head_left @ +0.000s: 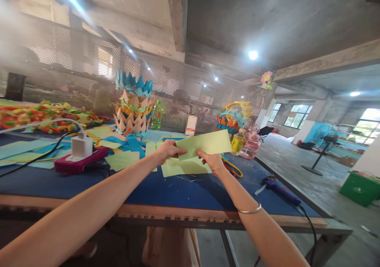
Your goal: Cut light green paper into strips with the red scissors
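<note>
My left hand (168, 150) and my right hand (211, 161) both pinch a light green paper sheet (212, 142) held just above the blue table (166, 190). The left fingers grip its left end, the right fingers its lower edge. Under it more light green sheets (185, 167) lie flat on the table. A silver bangle sits on my right wrist.
A stack of folded paper crowns (133, 105) stands behind, with loose blue and yellow sheets (118, 142) around it. A white charger on a magenta power strip (80, 156) lies left. A blue glue gun (277, 188) lies right. Bottles (247, 142) and a paper basket (234, 118) stand far right. A person sits behind the mesh.
</note>
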Available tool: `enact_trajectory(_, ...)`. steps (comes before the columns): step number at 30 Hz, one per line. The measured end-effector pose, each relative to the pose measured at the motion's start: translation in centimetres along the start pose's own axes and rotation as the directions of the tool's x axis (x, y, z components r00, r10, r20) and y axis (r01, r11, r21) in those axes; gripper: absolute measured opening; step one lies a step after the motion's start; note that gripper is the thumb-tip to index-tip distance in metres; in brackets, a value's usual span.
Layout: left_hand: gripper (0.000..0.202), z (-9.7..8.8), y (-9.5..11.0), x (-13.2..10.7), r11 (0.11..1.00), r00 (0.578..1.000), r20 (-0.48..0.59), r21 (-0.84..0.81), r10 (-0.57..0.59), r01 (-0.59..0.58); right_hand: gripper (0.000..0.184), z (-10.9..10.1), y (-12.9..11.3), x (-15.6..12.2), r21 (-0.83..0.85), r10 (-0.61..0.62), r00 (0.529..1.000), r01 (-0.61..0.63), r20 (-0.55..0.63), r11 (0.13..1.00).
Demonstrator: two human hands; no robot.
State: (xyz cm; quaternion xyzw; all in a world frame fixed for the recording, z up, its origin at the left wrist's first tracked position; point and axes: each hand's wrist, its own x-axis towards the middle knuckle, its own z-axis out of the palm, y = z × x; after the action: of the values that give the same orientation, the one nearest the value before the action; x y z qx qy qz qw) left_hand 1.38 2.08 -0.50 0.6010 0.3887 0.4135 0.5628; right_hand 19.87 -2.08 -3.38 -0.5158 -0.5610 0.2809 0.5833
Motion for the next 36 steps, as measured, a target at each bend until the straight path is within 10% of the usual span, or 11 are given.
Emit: enact_trajectory(36, 0.04, 0.1, 0.7, -0.5, 0.976, 0.999, 0.017, -0.213, -0.038, 0.041, 0.03, 0.0, -0.3, -0.1, 0.004, -0.003, 1.0, 0.003, -0.029, 1.0)
